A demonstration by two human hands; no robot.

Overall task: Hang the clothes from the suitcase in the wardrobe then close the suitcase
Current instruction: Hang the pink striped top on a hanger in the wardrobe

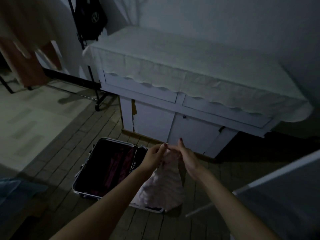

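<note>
An open suitcase (pixel 90 174) with a silver frame lies on the wooden floor, with dark and maroon clothes inside. A pale pink garment (pixel 162 187) hangs in the air above the suitcase's right side. My left hand (pixel 154 156) pinches its top edge on the left. My right hand (pixel 187 160) holds the same top edge on the right, with one finger raised. The two hands almost touch. A black clothes rack (pixel 90 73) stands at the upper left, with an orange garment (pixel 27 49) and a dark bag (pixel 90 18) hanging there.
A white cabinet (pixel 181 118) covered by a pale cloth stands right behind the suitcase. A grey panel (pixel 285 196) leans in at the lower right. A light rug (pixel 34 118) covers the floor on the left, and something blue (pixel 12 187) lies at the left edge.
</note>
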